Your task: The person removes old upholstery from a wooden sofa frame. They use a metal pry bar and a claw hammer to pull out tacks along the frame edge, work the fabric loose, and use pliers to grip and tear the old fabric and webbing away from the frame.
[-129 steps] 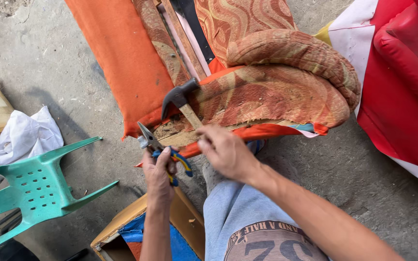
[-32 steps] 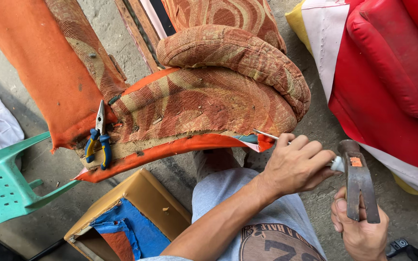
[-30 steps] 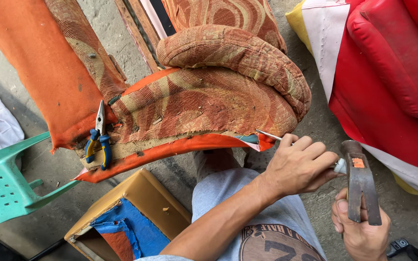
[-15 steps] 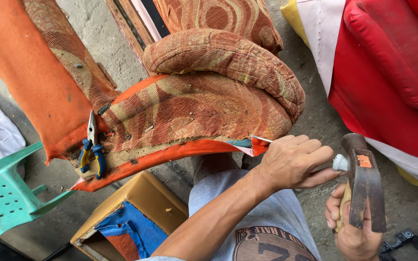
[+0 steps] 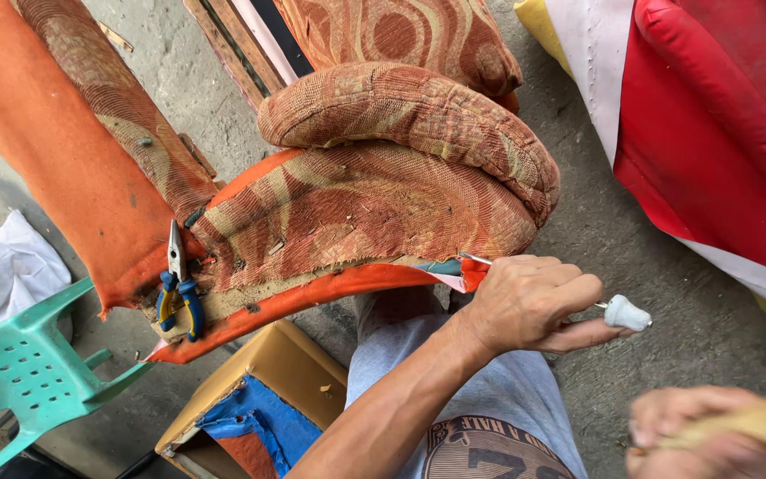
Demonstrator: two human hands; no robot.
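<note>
The left hand (image 5: 529, 302) is closed around a thin metal tool (image 5: 627, 312) with a white knob; its shaft runs roughly level, tip set into the torn edge of the orange patterned cushion (image 5: 356, 213). The tool looks light and stiff, best held mid-shaft. The right hand (image 5: 711, 435), blurred, grips a wooden handle (image 5: 755, 426). Blue-handled pliers (image 5: 177, 288) rest on the cushion's edge, jaws pointing up.

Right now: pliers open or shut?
Shut: pliers lie on the chair's frame edge, jaws together, blue-and-yellow handles nearly closed, neither hand touching them.
</note>
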